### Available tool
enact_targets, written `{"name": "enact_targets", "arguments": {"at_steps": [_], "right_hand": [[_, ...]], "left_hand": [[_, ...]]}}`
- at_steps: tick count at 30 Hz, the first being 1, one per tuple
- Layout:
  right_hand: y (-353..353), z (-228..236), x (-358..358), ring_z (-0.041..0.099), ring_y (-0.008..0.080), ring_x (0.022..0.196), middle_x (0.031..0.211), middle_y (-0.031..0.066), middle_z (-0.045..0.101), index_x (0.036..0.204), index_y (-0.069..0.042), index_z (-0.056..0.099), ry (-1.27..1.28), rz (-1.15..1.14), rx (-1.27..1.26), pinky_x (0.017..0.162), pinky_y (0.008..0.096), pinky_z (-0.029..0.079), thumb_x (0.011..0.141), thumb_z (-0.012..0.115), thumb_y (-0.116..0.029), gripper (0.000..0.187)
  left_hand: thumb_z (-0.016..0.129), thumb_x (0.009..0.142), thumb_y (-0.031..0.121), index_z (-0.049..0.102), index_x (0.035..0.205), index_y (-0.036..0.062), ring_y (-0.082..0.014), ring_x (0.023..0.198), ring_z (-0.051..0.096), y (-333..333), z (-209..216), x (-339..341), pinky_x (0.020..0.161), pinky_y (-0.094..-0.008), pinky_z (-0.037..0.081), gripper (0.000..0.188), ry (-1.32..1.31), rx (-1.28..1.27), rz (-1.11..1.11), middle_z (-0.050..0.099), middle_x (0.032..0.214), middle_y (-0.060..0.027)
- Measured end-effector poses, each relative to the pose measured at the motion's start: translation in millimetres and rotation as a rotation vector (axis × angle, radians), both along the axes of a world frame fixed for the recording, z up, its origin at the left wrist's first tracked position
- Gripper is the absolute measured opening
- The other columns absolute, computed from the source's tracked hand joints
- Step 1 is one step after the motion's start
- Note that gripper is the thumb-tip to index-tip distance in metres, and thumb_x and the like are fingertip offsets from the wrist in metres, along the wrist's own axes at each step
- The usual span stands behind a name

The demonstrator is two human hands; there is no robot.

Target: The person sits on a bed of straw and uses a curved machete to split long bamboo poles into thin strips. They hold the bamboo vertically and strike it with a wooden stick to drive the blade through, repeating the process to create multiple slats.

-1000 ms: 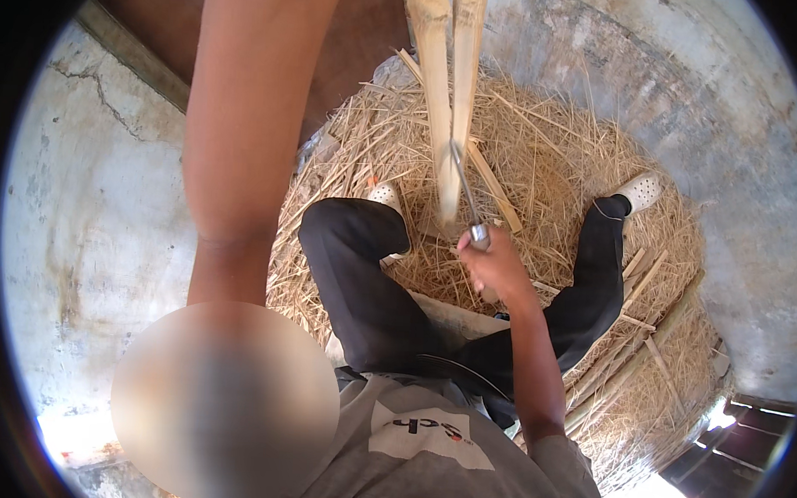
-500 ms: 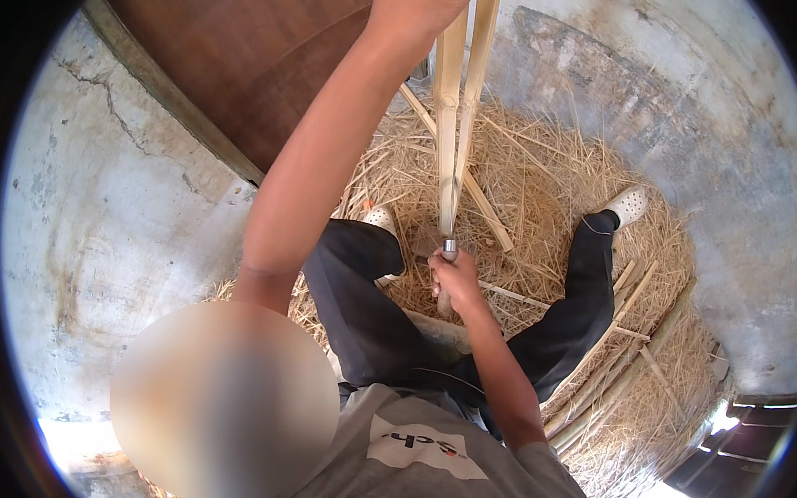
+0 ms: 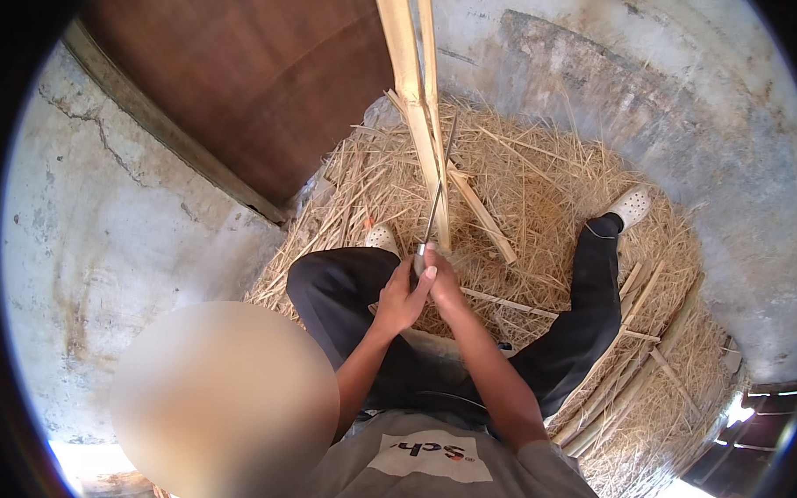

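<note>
Both my hands are closed together round the handle of a long, narrow-bladed knife [image 3: 437,196], in front of my lap. My left hand [image 3: 401,300] wraps the handle from the left, its thumb up. My right hand [image 3: 443,279] grips from the right, just below the metal collar. Pointing away from me, the blade crosses a pale split bamboo length [image 3: 410,83]. The bamboo stands tilted, parted into two strips toward the top and narrowing to its lower end near the collar. Whether the blade sits in the split or only in front of it, I cannot tell.
Straw and shavings [image 3: 541,201] cover the floor between my legs. A loose bamboo piece [image 3: 483,217] lies behind the blade. More bamboo poles [image 3: 626,389] lie to the right. A grey wall [image 3: 649,100] curves round, with a brown panel [image 3: 238,59] at far left.
My left hand has come down from the top of the bamboo to the knife handle. The bamboo's top has leaned left, and the knife's blade now shows at its right side.
</note>
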State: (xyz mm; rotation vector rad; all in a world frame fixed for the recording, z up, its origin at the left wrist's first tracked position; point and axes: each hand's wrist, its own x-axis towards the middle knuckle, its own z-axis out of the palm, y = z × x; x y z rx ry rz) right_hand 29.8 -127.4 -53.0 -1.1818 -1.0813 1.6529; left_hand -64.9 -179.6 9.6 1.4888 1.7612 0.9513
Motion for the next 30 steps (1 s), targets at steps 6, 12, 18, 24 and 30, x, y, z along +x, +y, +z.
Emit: {"name": "enact_targets", "arguments": {"at_steps": [6, 12, 18, 24, 30], "right_hand": [[-1.6, 35.1, 60.6, 0.054, 0.0187, 0.112, 0.127, 0.0082, 0.059, 0.134, -0.005, 0.056, -0.021, 0.105, -0.135, 0.09, 0.0359, 0.046, 0.1, 0.029, -0.066, 0.075], [-66.9, 52.5, 163.1, 0.062, 0.0141, 0.096, 0.107, 0.0065, 0.066, 0.118, -0.003, 0.064, -0.281, -0.27, 0.201, 0.083, 0.0301, 0.05, 0.097, 0.063, -0.023, 0.029], [-175.4, -64.4, 334.2, 0.063, 0.0154, 0.081, 0.092, 0.0075, 0.066, 0.106, -0.001, 0.067, -0.507, -0.951, 0.035, 0.071, 0.0295, 0.052, 0.095, 0.062, -0.017, 0.02], [-310.9, -245.0, 323.3, 0.062, 0.0451, 0.105, 0.116, 0.0269, 0.058, 0.126, -0.003, 0.05, -1.287, -0.326, -0.486, 0.084, 0.0534, 0.051, 0.086, 0.066, -0.04, 0.057], [-299.5, -262.0, 316.6, 0.061, 0.0454, 0.108, 0.117, 0.0262, 0.059, 0.124, -0.003, 0.049, -1.274, -0.494, -0.776, 0.088, 0.0547, 0.05, 0.091, 0.057, -0.044, 0.053]], "left_hand": [[0.048, 0.101, 0.043, 0.059, 0.106, -0.0013, -0.0418, 0.071, 0.067, 19.2, -14.6, -6.3, 0.068, -0.0464, 0.052, 0.046, 0.059, -0.06, -0.071, 0.066, 0.076, -0.0222], [0.069, 0.091, 0.046, 0.06, 0.089, 0.0023, -0.0085, 0.054, 0.047, 41.4, 29.4, -62.0, 0.051, -0.0276, 0.04, 0.045, -0.048, -0.217, -0.131, 0.051, 0.064, 0.0017], [0.071, 0.089, 0.026, 0.062, 0.094, 0.0, -0.0232, 0.055, 0.055, 61.9, 34.0, -96.0, 0.056, -0.0375, 0.045, 0.028, 0.401, -0.056, -0.246, 0.058, 0.061, -0.0136], [0.072, 0.086, 0.023, 0.063, 0.099, -0.0022, -0.0271, 0.06, 0.06, 81.7, 44.8, -91.4, 0.06, -0.0402, 0.047, 0.03, 0.462, -0.005, -0.25, 0.059, 0.066, -0.0165], [0.075, 0.082, 0.032, 0.067, 0.096, -0.0008, -0.0359, 0.069, 0.064, 106.3, 42.9, -106.1, 0.066, -0.0435, 0.049, 0.036, 0.589, -0.001, -0.247, 0.064, 0.073, -0.021]]}}
